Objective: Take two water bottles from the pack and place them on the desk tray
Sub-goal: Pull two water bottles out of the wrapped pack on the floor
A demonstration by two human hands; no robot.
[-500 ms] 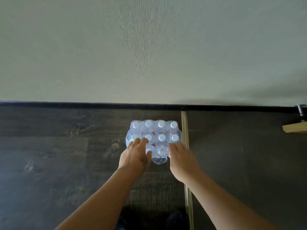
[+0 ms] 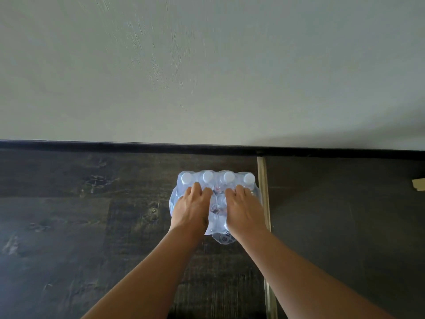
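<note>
Both hands now lie flat on top of the pack (image 2: 215, 199), farther forward than half a second ago, when the fingertips only reached its near edge. The left hand (image 2: 192, 209) covers the left side, fingers together and bent over the bottle tops; the right hand (image 2: 245, 209) covers the right side in the same way. Neither hand pinches a bottle, and whether the fingers have hooked into the plastic wrap cannot be told.

The pack sits on the dark floor (image 2: 69, 226), near the wall (image 2: 207, 65) and just left of a pale threshold strip (image 2: 263, 192). Four white caps (image 2: 207, 175) of the far row show beyond the fingers, and one bottle bulges from the pack's near end between the wrists.

By this reading the person is working to open the wrap or get hold of the first bottles, so no bottle is out yet and the task is at its start.

No tray and no worktop appear in view, so the place for the bottles lies somewhere off camera. A light wooden piece (image 2: 418, 184) juts in at the right edge, well apart from the pack. The tight wrap itself looks like the main thing in the way, and nothing else crowds the pack.
</note>
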